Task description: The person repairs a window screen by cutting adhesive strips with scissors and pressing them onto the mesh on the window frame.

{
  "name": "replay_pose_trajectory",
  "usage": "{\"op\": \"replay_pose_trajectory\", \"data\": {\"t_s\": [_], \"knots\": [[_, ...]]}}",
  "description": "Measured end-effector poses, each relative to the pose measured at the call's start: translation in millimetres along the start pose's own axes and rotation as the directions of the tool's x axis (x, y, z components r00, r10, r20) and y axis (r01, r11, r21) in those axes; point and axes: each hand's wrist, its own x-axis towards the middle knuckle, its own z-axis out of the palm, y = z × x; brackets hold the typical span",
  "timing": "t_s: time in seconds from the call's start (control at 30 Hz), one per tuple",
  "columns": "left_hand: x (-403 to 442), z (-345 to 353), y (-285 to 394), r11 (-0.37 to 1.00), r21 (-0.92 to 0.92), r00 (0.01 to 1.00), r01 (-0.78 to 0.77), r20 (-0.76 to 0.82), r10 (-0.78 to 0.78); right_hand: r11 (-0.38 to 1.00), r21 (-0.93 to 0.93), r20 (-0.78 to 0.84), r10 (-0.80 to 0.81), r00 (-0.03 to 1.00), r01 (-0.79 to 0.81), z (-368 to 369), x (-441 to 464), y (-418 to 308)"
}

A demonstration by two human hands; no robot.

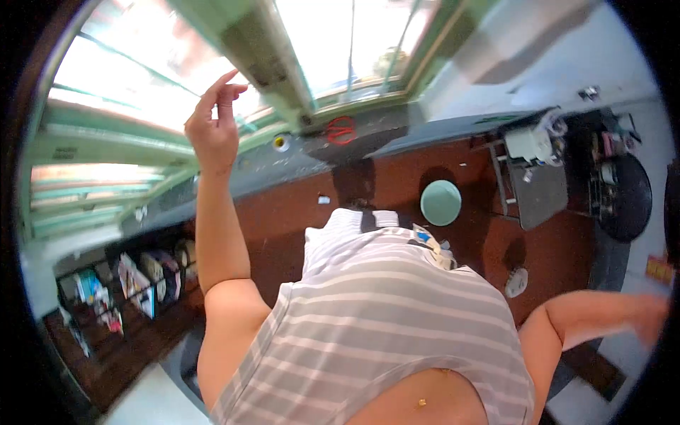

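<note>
My left hand (218,127) is raised at the green window frame (258,53), near its middle post. Its index finger stretches toward the post and the other fingers are loosely bent. Nothing shows in the hand, and I cannot tell whether a fingertip touches the frame. Bright light comes through the panes behind it. My right hand (650,319) is out at the far right edge, smeared by motion and partly cut off. Its fingers cannot be made out.
A pale green round stool or bucket (440,202) stands on the red floor (397,170). To the right are a grey chair (538,195) with things on it and a black round object (629,198). A dark shelf (106,354) at left holds assorted items.
</note>
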Motion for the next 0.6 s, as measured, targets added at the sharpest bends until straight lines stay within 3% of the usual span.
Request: {"op": "replay_pose_trajectory", "data": {"t_s": [0.07, 0.13, 0.2, 0.27, 0.33, 0.37, 0.43, 0.5, 0.57, 0.6], "knots": [[-27, -14, -31, 0.978, 0.187, 0.994, 0.092, 0.034, -0.100, 0.999, 0.033, -0.015, 0.029, 0.999, -0.028, 2, -10, 3], [-57, -19, -67, 0.930, 0.214, 0.947, 0.297, 0.056, -0.315, 0.995, 0.076, -0.013, 0.068, 0.998, -0.067, 3, -20, 5], [-79, -20, -93, 0.761, 0.301, 0.762, 0.575, 0.141, -0.632, 0.987, 0.118, -0.009, 0.115, 0.993, -0.113, 7, -32, 9], [-116, -8, -144, 0.696, 0.456, 0.708, 0.554, 0.181, -0.683, 0.970, 0.164, 0.008, 0.182, 0.983, -0.181, 10, -47, 10], [-160, 16, -195, 0.706, 0.490, 0.700, 0.512, 0.239, -0.673, 0.924, 0.232, 0.057, 0.297, 0.953, -0.302, 15, -65, 8], [-180, 32, -217, 0.675, 0.486, 0.651, 0.556, 0.250, -0.717, 0.881, 0.262, 0.111, 0.379, 0.919, -0.395, 20, -76, 11], [-199, 70, -250, 0.639, 0.478, 0.599, 0.603, 0.257, -0.758, 0.748, 0.290, 0.247, 0.544, 0.802, -0.597, 34, -111, 13], [-202, 109, -275, 0.594, 0.504, 0.567, 0.628, 0.226, -0.792, 0.547, 0.270, 0.471, 0.643, 0.604, -0.793, 53, -168, 19], [-210, 140, -298, 0.584, 0.515, 0.610, 0.628, 0.142, -0.780, 0.325, 0.317, 0.736, 0.508, 0.447, -0.891, 70, -250, 42], [-213, 155, -311, 0.582, 0.516, 0.633, 0.629, 0.095, -0.768, 0.589, -0.066, 0.727, 0.582, 0.365, -0.806, 87, -264, -4]]}}
